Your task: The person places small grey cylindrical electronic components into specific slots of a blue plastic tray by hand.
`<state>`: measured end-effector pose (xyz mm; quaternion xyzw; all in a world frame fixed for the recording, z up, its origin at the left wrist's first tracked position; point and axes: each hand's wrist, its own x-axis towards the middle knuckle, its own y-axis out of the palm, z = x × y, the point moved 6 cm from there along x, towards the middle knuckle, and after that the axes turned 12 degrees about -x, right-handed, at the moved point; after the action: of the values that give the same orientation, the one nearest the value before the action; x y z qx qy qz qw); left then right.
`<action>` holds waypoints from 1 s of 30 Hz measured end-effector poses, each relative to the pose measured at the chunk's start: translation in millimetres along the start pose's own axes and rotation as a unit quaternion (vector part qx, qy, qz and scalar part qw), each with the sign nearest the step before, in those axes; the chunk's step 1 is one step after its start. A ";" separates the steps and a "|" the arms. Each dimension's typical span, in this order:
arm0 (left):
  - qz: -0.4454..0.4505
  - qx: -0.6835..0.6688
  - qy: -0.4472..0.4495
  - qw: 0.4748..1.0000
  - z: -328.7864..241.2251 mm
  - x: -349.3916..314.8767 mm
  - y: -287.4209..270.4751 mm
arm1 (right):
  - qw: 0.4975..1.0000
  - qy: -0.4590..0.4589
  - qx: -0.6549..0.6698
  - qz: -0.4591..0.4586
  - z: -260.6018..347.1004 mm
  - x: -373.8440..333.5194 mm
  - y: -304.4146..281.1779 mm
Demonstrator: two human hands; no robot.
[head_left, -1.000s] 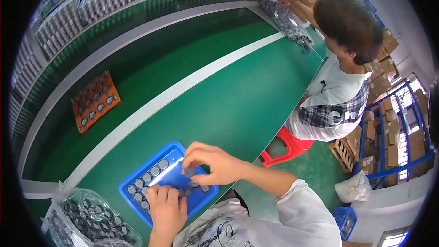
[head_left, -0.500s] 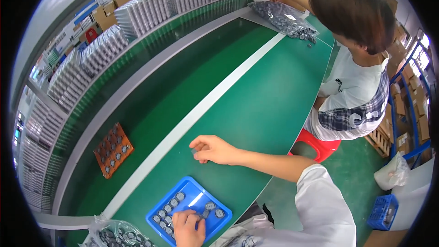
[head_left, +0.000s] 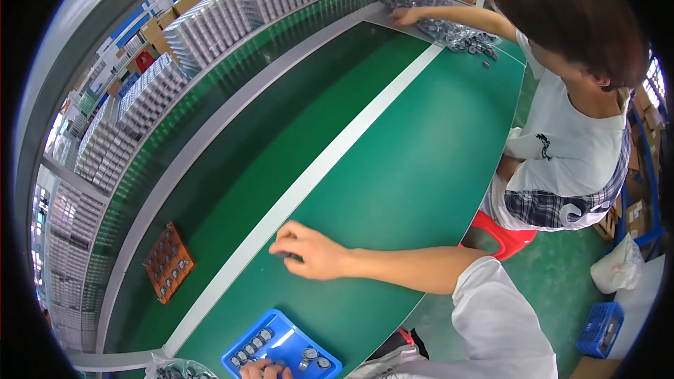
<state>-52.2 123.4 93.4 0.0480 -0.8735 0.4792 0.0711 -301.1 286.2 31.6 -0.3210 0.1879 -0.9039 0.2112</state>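
Observation:
My right hand (head_left: 312,251) is over the green table beside the white strip, fingers curled in a pinch on a small dark grey part (head_left: 283,255), mostly hidden by the fingers. At the lower edge my left hand (head_left: 261,371) reaches into a blue tray (head_left: 330,363), its fingers bent among the parts; what they grip is hidden. Round grey parts (head_left: 254,343) with pale faces stand in rows at the tray's left side, and a few others (head_left: 311,356) lie at its right.
An orange holder (head_left: 168,262) with round parts in rows rests on the dark green belt (head_left: 246,161). A clear bag (head_left: 184,369) of parts is at the bottom left. At the far end a co-worker's hand (head_left: 406,17) is by a large parts bag (head_left: 449,31). A red stool (head_left: 502,235) stands right.
My right hand has shifted slightly left and nearer, still pinching. The whole view has tilted, so the tray and orange holder appear lower. The co-worker's arm has moved from the carton to the bag.

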 end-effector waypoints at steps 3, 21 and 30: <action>0.027 0.016 -0.020 0.999 1.8 1.5 7.7 | 0.998 0.064 0.027 -0.010 -15.4 7.2 -14.9; -0.002 -0.009 0.023 1.000 8.1 -6.1 24.1 | 0.939 0.238 0.079 -0.233 -38.2 110.0 -205.7; -0.029 -0.018 0.086 0.996 7.6 -22.5 14.3 | 0.936 -0.286 -0.018 0.204 257.2 31.7 12.4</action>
<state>-32.8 125.1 73.7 0.0301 -0.8711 0.4631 0.1608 -150.5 207.4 227.6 -0.5245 0.1976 -0.7077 0.4302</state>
